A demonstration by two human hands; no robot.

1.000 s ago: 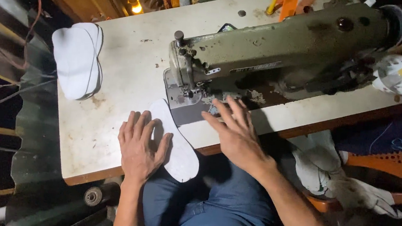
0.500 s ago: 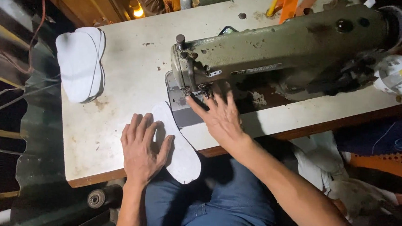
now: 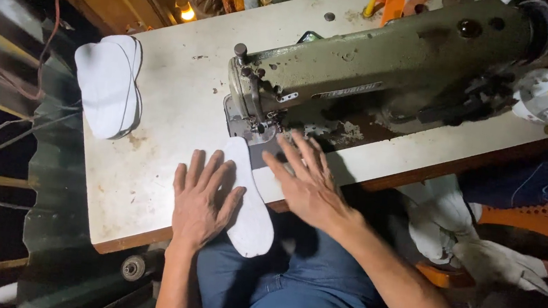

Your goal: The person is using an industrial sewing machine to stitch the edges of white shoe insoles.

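Your right hand (image 3: 308, 184) has slid back from the needle end of the sewing machine (image 3: 376, 70) toward the front edge of the surface (image 3: 151, 182); half a second ago its fingers reached up under the machine head. Your left hand (image 3: 201, 197) has hardly moved.

Both hands lie flat and open, fingers spread, gripping nothing. Your left palm presses on the left side of the white insole (image 3: 249, 202), which runs from the presser foot down past the surface's front edge, its rounded end hanging over your lap. Your right hand rests just beside the insole on its right, fingertips near the dark needle plate; whether it touches the insole you cannot tell from here.

At the far left of the surface sits a stack of white insoles (image 3: 108, 84), well apart from your hands. At the right end, a round white cup (image 3: 547, 96) holds something yellow. Below the surface on the right, white cloth pieces (image 3: 466, 239) lie on an orange crate (image 3: 535, 219). A strip on the machine's front carries lettering, pale against the olive body.
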